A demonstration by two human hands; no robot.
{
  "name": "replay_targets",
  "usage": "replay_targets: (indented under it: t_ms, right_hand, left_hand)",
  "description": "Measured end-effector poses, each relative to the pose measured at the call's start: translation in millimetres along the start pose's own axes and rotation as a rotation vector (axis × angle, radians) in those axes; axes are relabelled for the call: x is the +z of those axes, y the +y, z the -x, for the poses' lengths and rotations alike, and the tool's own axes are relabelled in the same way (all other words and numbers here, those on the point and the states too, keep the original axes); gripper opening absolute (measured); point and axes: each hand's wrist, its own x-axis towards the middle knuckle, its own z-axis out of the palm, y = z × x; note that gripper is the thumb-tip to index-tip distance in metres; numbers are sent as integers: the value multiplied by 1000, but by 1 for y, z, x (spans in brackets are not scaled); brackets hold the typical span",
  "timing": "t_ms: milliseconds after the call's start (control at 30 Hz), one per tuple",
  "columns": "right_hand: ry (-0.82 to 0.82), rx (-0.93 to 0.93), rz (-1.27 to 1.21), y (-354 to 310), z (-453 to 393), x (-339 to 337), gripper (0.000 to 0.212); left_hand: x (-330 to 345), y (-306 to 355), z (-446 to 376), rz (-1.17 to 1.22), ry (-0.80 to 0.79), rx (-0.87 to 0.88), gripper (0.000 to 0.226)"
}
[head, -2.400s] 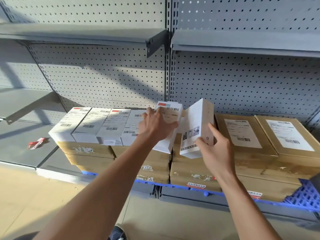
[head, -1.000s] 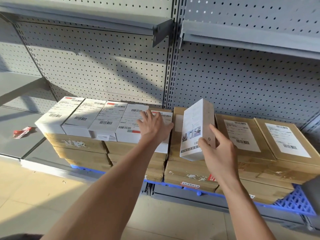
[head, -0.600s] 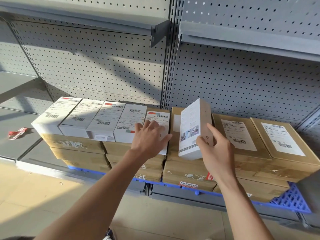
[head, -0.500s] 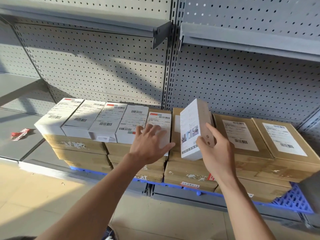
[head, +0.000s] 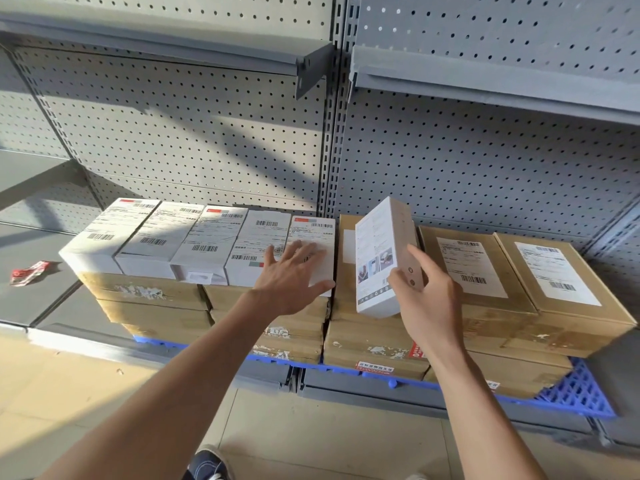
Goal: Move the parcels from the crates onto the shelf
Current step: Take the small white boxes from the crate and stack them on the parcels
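Several white labelled parcels (head: 204, 237) lie in a row on stacked brown cartons (head: 145, 292) on the bottom shelf. My left hand (head: 294, 271) lies flat with spread fingers on the rightmost white parcel (head: 317, 230) of that row. My right hand (head: 426, 292) grips a white box (head: 377, 251) by its lower right side and holds it upright and tilted, its bottom edge near the brown carton (head: 346, 258) beneath. No crate is in view.
Brown cartons with shipping labels (head: 474, 271) (head: 561, 282) fill the shelf to the right, on a blue plastic pallet (head: 581, 393). Grey pegboard (head: 207, 140) backs the shelving, with upper shelves (head: 173, 39) overhead. A red wrapper (head: 27, 273) lies on the left shelf. My shoe (head: 207, 465) shows below.
My left hand laid its white parcel flat at the right end of the row and now rests open on top. The right hand kept its box upright, nearly still.
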Motion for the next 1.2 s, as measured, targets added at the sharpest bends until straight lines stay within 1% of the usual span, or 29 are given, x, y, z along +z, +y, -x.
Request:
replay_targets:
  t_ms: [100, 167, 300, 400, 500, 600, 700, 733, 767, 833, 900, 967, 1067, 1133, 1200]
  right_hand:
    - [12, 4, -22, 0, -2, 1, 55]
    - [16, 3, -29, 0, -3, 2, 55]
    - [5, -28, -33, -2, -4, 3, 55]
    - [-8, -67, -48, -2, -3, 6, 58]
    - [-32, -93, -107, -2, -2, 8, 64]
    - [-44, -140, -163, -1, -1, 8, 72]
    - [-76, -160, -189, 1, -1, 11, 78]
    - [-91, -168, -187, 2, -1, 13, 80]
    - [-111, -175, -180, 3, -1, 14, 80]
    - [-159, -203, -159, 2, 0, 13, 74]
    - [-182, -239, -163, 2, 0, 11, 70]
    - [-190, -232, -193, 5, -2, 11, 69]
    - [-196, -228, -220, 10, -5, 11, 56]
    - [-175, -224, -239, 11, -6, 11, 47]
    - [-133, -198, -244, 14, -9, 11, 45]
  left_hand:
    - [-3, 4, -3, 44, 10, -25, 73]
    - [-5, 9, -4, 103, 36, -39, 67]
    - [-13, 24, -1, 276, 67, -68, 55]
    - [-19, 37, 0, 430, 92, -83, 53]
    - [-29, 51, 2, 621, 105, -31, 56]
    - [-41, 65, 7, 819, 85, 44, 53]
    - [-48, 76, 9, 1090, 53, 16, 62]
    - [-49, 80, 10, 1184, 51, -1, 58]
    - [-49, 81, 9, 1261, 62, -15, 48]
    - [-51, 85, 11, 1404, 98, -27, 28]
    - [-50, 84, 11, 1447, 138, -29, 20]
    - [-48, 81, 11, 1455, 138, -41, 23]
    - [-47, 79, 11, 1540, 126, -79, 26]
    - [-46, 77, 11, 1572, 112, -85, 28]
    - [-46, 74, 13, 1599, 85, -76, 29]
